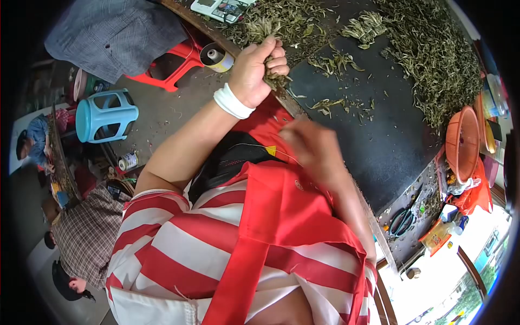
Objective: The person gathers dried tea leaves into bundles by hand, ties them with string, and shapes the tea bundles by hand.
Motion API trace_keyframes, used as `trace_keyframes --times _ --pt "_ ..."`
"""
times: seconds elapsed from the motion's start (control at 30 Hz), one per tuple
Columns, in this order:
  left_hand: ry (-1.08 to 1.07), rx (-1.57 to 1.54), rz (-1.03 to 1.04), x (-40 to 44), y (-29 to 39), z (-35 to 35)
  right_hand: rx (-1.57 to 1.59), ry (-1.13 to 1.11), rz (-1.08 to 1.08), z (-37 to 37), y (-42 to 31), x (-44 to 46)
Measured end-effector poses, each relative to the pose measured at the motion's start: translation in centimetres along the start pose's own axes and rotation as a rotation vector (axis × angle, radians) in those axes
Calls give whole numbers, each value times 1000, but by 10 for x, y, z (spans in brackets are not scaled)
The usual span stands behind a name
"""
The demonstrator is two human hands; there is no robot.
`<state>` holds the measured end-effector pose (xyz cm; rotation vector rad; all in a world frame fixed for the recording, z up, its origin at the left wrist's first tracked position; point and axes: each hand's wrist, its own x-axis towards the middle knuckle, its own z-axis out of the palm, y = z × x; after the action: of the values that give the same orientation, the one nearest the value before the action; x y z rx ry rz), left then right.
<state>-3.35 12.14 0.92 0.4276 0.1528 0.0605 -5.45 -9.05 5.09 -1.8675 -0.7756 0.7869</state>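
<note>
My left hand, with a white band at the wrist, is closed around a small bundle of dried leaves over the table's edge. Leaf ends stick out above and below the fist. My right hand is blurred by motion in front of the red apron, beside the dark board. Its fingers are smeared, and whether they hold anything is unclear. A thin pale thread runs below the hands toward the right one. Loose leaves and a leaf bundle lie on the table.
A large leaf heap covers the far right. Near it are an orange basket and scissors. A scale lies at the top. Leftward are a spool in a tin, a red stool, a blue stool and other people.
</note>
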Motion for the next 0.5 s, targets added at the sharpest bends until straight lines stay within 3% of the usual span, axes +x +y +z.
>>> trace_keyframes --times 0.07,0.1,0.17,0.2,0.33,0.4,0.43,0.5 --pt "0 6 -5 -3 -3 3 -267 27 -311 34 19 8" --pt "6 15 -6 -5 -4 4 -273 23 -315 46 29 14" --pt "16 40 -2 -11 -2 8 -436 -235 -154 59 40 28" --pt "6 40 8 -12 0 9 -448 -233 -162 56 38 30" --pt "33 29 -22 -20 -1 6 -74 -175 -17 27 23 19" --pt "51 14 -19 -17 -6 2 344 -23 261 1 -2 -1" --pt "77 11 -18 -16 -8 1 439 112 190 -10 -2 -11" --pt "122 9 -8 -13 -8 0 518 311 288 -35 -4 -29"
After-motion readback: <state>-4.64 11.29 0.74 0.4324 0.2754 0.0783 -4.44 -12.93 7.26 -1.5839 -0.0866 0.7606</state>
